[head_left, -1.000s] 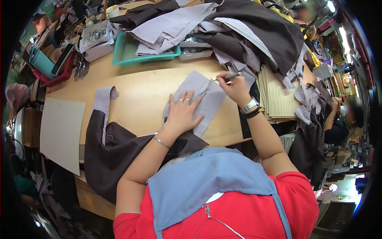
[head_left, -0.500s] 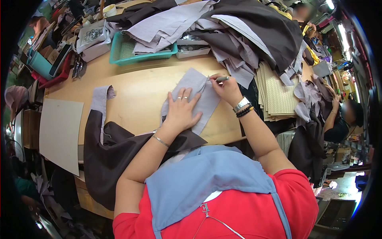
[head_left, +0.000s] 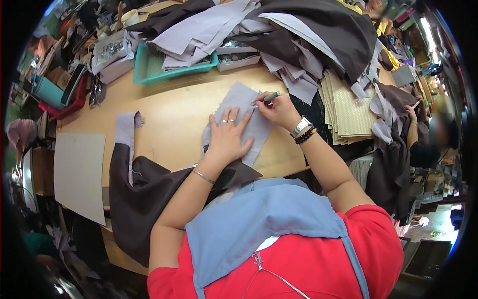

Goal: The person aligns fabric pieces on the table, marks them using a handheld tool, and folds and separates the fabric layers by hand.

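My left hand lies with spread fingers on a grey-lilac fabric piece, pressing it to the table. My right hand is closed around a slim pen with a dark grey barrel. Its fingertips rest on the same fabric, along a fold or seam just right of my left fingers; the pen's tip is hard to make out. Dark brown cloth with a grey-lilac band drapes over the table's front edge, passing under my left forearm.
A teal basket and boxes of small metallic parts stand at the back. Piled dark and grey-lilac fabric covers the back right. Woven-textured sheets are stacked at right, a white board at left. Another person's hand touches cloth at far right.
My right hand has shifted slightly left and down along the fabric with the pen in it. My left hand stays in place on the fabric. The camera view has moved a little.
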